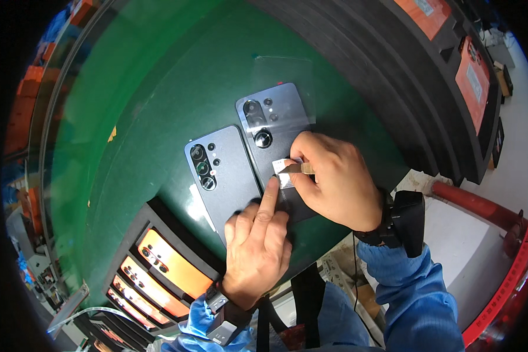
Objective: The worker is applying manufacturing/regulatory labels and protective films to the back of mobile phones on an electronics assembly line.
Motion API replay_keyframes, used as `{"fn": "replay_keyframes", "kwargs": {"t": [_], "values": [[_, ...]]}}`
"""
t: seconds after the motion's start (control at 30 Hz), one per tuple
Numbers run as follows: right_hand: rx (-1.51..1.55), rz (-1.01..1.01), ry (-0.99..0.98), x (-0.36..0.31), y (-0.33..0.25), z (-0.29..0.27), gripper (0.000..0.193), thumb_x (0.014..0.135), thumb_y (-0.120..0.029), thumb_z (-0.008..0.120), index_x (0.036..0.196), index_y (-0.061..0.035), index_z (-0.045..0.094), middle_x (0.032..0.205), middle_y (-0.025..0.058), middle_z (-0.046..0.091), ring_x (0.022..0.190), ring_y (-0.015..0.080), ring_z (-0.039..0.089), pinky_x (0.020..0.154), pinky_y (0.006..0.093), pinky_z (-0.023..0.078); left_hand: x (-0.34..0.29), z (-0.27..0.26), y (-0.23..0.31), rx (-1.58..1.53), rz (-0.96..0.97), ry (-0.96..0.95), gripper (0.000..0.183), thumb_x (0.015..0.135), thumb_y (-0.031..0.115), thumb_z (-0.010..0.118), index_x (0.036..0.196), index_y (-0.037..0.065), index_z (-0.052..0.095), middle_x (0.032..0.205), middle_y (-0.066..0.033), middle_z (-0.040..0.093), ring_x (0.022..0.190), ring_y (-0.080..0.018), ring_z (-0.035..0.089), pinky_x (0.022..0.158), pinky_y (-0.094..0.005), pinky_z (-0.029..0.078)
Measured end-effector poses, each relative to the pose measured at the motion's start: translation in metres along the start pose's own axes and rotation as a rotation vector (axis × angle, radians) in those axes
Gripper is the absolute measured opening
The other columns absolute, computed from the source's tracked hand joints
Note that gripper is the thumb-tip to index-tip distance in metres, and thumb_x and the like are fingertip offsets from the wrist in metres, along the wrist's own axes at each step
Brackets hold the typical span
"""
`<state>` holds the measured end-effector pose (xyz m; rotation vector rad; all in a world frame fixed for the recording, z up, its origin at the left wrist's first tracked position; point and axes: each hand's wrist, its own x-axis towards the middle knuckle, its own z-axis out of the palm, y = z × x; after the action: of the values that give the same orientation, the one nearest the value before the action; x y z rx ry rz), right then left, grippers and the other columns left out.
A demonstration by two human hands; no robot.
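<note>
Two dark blue-grey phones lie side by side, camera side up, on the green mat. On the right phone (273,151) is a small white printed label (286,181). My right hand (340,182) pinches a small pointed knife blade (294,169), its tip at the label. The index finger of my left hand (257,246) stretches out to the label's lower left edge. My left hand's other fingers bend loosely over the lower part of the left phone (234,170), holding nothing. A clear film sheet (283,70) overlaps the right phone's camera end and extends beyond it.
A black foam tray (202,253) at the lower left holds several orange phones (173,261). Large black foam trays (358,64) with orange phones (474,88) curve along the right. The green mat (158,117) spreads leftward. A red rail (510,264) and a red tube (478,205) stand at the lower right.
</note>
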<state>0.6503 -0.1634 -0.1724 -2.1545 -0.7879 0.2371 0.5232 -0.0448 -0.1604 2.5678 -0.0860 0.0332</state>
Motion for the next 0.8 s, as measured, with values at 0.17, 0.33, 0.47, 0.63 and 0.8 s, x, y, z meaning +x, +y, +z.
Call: {"fn": "replay_keyframes", "kwargs": {"t": [0.17, 0.33, 0.47, 0.63, 0.8], "values": [[0.007, -0.014, -0.072, 0.002, 0.003, -0.003, 0.013, 0.072, -0.006, 0.057, 0.078, -0.0013, 0.046, 0.07, 0.0154, 0.056, 0.064, 0.0344, 0.057, 0.056, 0.0419, 0.045, 0.004, -0.004, -0.008, -0.013, -0.002, -0.058, 0.041, 0.054, 0.001, 0.062, 0.093, 0.002, 0.048, 0.131, -0.0207, 0.041, 0.091, -0.0328, 0.048, 0.078, -0.0422, 0.037], [0.083, 0.062, -0.045, 0.003, 0.002, -0.001, 0.009, 0.072, -0.005, 0.056, 0.072, -0.0016, 0.048, 0.065, 0.0154, 0.056, 0.061, 0.0342, 0.057, 0.055, 0.0418, 0.044, 0.002, -0.008, -0.008, 0.135, 0.018, -0.119, 0.039, 0.056, 0.013, 0.067, 0.093, 0.007, 0.055, 0.133, -0.0095, 0.041, 0.09, -0.0263, 0.047, 0.08, -0.0365, 0.036], [0.141, 0.057, -0.025, 0.005, 0.003, -0.002, 0.01, 0.072, -0.005, 0.057, 0.068, -0.0014, 0.048, 0.062, 0.0158, 0.055, 0.061, 0.0344, 0.056, 0.055, 0.0422, 0.043, 0.004, -0.007, -0.003, 0.101, 0.029, -0.123, 0.041, 0.053, 0.005, 0.064, 0.092, 0.002, 0.05, 0.133, -0.0182, 0.04, 0.084, -0.0296, 0.046, 0.076, -0.0399, 0.037], [0.073, 0.108, -0.045, 0.01, 0.002, -0.004, 0.011, 0.073, -0.008, 0.062, 0.073, 0.0016, 0.056, 0.058, 0.0138, 0.056, 0.047, 0.0263, 0.053, 0.045, 0.0315, 0.038, 0.004, -0.007, -0.001, 0.141, 0.036, -0.124, 0.041, 0.054, 0.006, 0.063, 0.092, 0.001, 0.05, 0.133, -0.0194, 0.039, 0.082, -0.0285, 0.047, 0.075, -0.0388, 0.037], [0.119, 0.079, -0.039, 0.007, 0.001, -0.003, 0.011, 0.072, -0.006, 0.063, 0.072, 0.0004, 0.054, 0.058, 0.0131, 0.055, 0.048, 0.0265, 0.054, 0.045, 0.0315, 0.038, 0.004, -0.01, -0.002, 0.089, 0.034, -0.11, 0.042, 0.052, 0.004, 0.064, 0.091, 0.001, 0.05, 0.132, -0.0201, 0.04, 0.081, -0.029, 0.047, 0.075, -0.039, 0.037]]}}
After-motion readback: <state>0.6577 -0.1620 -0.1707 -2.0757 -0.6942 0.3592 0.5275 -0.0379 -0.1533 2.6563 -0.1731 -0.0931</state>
